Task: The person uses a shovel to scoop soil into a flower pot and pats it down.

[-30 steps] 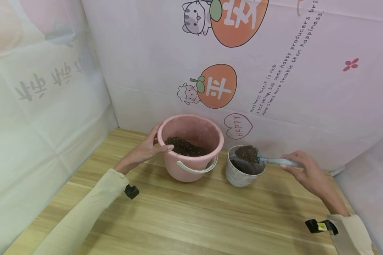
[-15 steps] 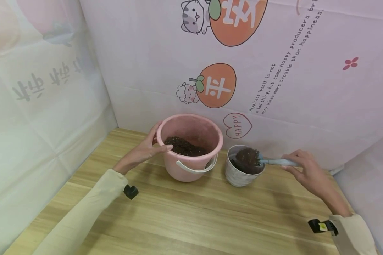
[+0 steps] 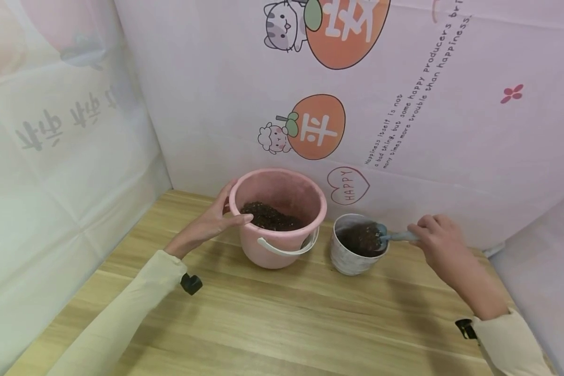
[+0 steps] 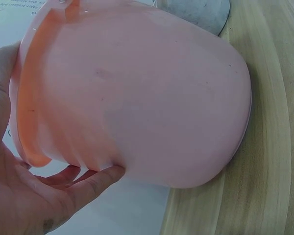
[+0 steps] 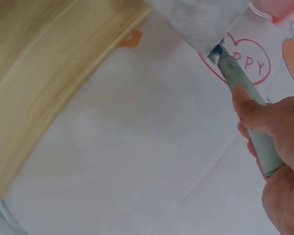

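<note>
A pink bucket point(image 3: 268, 256) with dark soil point(image 3: 270, 216) in it stands on the table. My left hand point(image 3: 211, 220) grips its rim, thumb over the edge and fingers against the outer wall, as the left wrist view also shows. To the bucket's right is a smaller whitish pot point(image 3: 350, 262). My right hand point(image 3: 444, 248) holds a small blue-grey trowel point(image 3: 401, 236) by the handle point(image 5: 257, 117). Its blade is inside the pot's mouth, tilted, with dark soil on and around it. In the right wrist view the pot hides the blade.
The bucket's white carrying handle point(image 3: 282, 251) hangs down at its front. A printed cloth wall point(image 3: 216, 94) rises close behind bucket and pot, with further walls at the left and right. Wood-grain tabletop point(image 3: 263, 324) stretches in front.
My right hand has turned over and tipped the trowel, lowering its soil into the pot. My left hand still grips the bucket, which stays in place.
</note>
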Motion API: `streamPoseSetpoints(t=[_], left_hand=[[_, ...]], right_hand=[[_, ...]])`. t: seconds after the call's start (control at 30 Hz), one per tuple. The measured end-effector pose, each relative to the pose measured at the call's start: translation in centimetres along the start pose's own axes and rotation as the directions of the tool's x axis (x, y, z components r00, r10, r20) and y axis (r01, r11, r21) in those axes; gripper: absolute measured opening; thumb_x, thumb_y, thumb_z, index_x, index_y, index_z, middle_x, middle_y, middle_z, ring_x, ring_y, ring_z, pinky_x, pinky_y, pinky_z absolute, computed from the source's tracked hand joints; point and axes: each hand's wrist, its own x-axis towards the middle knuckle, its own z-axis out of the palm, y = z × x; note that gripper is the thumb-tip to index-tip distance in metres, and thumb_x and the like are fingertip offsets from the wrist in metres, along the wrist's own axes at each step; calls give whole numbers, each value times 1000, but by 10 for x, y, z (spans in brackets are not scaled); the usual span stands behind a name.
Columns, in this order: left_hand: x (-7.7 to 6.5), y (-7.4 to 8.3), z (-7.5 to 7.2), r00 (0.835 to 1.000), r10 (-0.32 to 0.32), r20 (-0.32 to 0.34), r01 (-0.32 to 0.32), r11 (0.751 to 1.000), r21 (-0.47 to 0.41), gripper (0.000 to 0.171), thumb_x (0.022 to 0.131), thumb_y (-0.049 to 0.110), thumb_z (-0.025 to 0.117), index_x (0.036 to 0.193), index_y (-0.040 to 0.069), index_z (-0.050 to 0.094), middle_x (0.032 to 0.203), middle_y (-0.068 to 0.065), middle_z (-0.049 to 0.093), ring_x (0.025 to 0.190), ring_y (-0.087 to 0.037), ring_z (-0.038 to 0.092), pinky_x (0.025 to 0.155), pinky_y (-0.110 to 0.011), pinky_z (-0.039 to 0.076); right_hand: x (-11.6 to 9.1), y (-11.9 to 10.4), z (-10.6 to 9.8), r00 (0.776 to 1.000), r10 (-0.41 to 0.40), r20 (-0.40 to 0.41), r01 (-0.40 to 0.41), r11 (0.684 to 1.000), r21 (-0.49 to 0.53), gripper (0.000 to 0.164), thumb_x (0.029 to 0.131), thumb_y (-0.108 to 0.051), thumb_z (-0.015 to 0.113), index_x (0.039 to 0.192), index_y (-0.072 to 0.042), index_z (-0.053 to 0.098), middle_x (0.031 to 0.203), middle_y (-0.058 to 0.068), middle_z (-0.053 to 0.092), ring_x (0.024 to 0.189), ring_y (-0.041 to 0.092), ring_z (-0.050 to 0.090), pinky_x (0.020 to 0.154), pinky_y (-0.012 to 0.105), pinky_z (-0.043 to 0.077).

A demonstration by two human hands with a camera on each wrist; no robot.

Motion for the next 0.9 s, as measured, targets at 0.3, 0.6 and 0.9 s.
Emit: streamPoseSetpoints(t=[0.3,0.6,0.9], left_hand=[[0,0,1,1000,-7,-1,7,1000,-3,109,92,40,78,169,32,1,172,-10,16,156,-33,25,125,-57,26],[-1,0,0,1000,3,2,-3,1000,-2,107,93,41,77,169,32,2,174,-8,13,157,-34,23,126,-60,24],[-1,-1,1,1000,6,-3,-6,1000,-3,109,93,41,77,170,29,1,173,-9,15,156,-34,25,125,-59,26]], right_hand=[[0,-15,-11,995,27,93,-18,995,-100,50,65,27,78,109,8,64,103,24,57,100,46,53,78,60,46],[2,-17,-15,996,-1,92,14,991,-137,53,65,26,77,112,8,61,106,24,55,100,46,51,79,59,45],[-1,-14,-9,999,1,46,4,994,-112,50,66,23,78,110,7,65,103,23,57,98,46,53,77,60,45]])
